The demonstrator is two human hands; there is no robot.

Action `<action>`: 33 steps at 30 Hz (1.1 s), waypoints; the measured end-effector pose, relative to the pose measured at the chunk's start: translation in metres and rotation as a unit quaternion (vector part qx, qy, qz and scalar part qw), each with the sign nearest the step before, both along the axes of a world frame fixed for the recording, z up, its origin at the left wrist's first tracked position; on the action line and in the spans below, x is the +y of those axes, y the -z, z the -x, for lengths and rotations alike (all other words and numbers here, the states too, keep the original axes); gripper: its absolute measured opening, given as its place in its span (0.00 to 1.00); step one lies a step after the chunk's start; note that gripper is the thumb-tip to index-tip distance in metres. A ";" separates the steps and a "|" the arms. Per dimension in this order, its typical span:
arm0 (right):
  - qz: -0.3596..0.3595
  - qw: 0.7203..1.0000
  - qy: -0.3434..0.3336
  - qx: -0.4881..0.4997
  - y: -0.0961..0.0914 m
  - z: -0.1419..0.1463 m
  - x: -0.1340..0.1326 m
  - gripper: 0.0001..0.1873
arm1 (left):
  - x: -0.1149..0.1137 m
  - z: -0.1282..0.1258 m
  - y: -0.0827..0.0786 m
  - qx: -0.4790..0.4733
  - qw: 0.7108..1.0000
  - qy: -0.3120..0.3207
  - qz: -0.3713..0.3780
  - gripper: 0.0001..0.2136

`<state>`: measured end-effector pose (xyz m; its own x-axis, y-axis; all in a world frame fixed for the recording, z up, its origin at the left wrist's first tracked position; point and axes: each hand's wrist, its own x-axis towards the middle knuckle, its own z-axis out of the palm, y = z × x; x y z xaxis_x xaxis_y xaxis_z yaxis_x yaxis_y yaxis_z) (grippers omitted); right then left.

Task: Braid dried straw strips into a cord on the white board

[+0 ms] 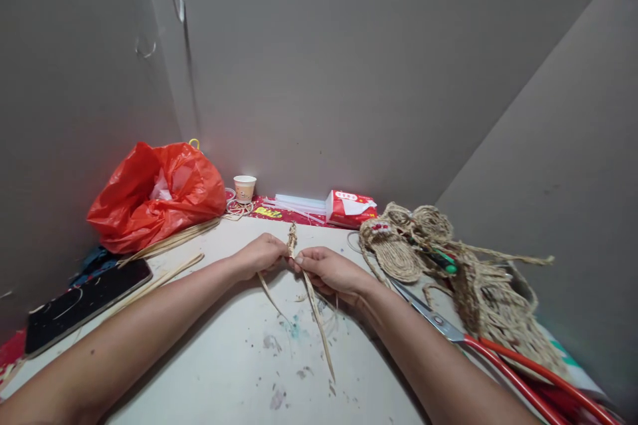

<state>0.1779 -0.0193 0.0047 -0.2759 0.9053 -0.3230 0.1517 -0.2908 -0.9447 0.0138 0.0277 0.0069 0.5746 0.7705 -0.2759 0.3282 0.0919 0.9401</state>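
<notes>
1. Soft, dimmish indoor light from above; the grey walls (349, 66) read flat, darkening toward 9 and 3 o'clock;
2. Faint shadows lie beneath both forearms on the pale table (239, 358); the red bag (159, 192) tints the wall beside it at 9 o'clock;
3. Sharp at centre on the left hand (262, 255), right hand (329, 272) and straw plait (292, 239); the edges stretch and soften.

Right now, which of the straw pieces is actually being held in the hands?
The thin braided strip, pinched upright between the left hand and right hand; the oval woven soles lie untouched to the right.
</notes>
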 end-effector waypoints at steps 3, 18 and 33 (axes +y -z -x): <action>-0.042 0.998 0.014 -0.050 0.000 0.002 -0.001 0.06 | -0.001 -0.001 0.001 -0.005 1.000 0.014 0.014 0.12; -0.076 0.987 0.070 -0.120 -0.008 0.005 -0.008 0.10 | -0.002 -0.004 0.003 -0.054 0.996 -0.016 0.075 0.10; -0.223 0.893 0.041 -0.389 0.003 0.043 -0.042 0.06 | -0.008 -0.008 0.001 -0.105 0.976 -0.055 0.184 0.07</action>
